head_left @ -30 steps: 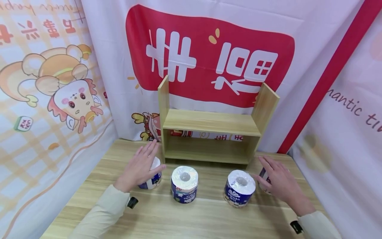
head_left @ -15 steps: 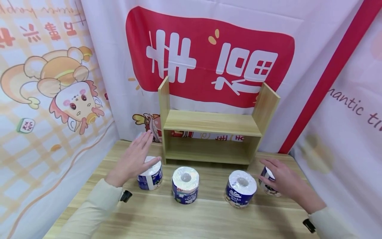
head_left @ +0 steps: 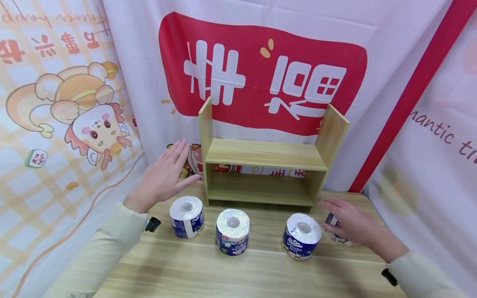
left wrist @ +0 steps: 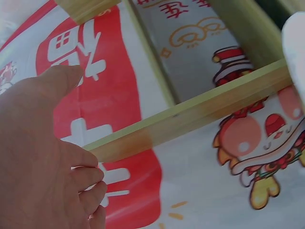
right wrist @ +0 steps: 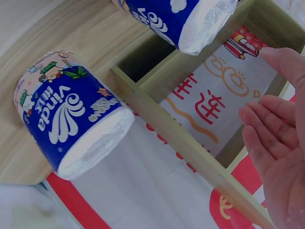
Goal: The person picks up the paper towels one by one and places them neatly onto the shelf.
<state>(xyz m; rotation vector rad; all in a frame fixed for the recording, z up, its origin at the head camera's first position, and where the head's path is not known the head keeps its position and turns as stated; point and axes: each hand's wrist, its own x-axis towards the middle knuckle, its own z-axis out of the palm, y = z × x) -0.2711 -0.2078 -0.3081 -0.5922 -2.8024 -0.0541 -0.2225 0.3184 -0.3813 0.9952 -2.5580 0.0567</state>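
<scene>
To the left, raised in the air near the shelf's left side panel: the left hand (head_left: 160, 176), palm flat, thumb spread apart from the fingers, nothing gripped. Just below it, upright on the desk (head_left: 242, 277), the leftmost roll (head_left: 187, 217), wrapped in blue with a white top. To the right, above the rightmost roll (head_left: 338, 239) and partly hiding it: the right hand (head_left: 350, 223), fingers relaxed, thumb apart, well clear of both rolls in the right wrist view. Between the hands, also upright and with a gap between them, the second roll (head_left: 232, 231) and the third roll (head_left: 302, 238), both marked "Vinda". Beyond this loose row, at the desk's far side, a two-tier wooden shelf (head_left: 266, 154). Behind, a pale cloth (head_left: 149, 91) with a red panel (head_left: 257, 118) and white characters. At both wrists, pale sleeves (head_left: 108, 244).
</scene>
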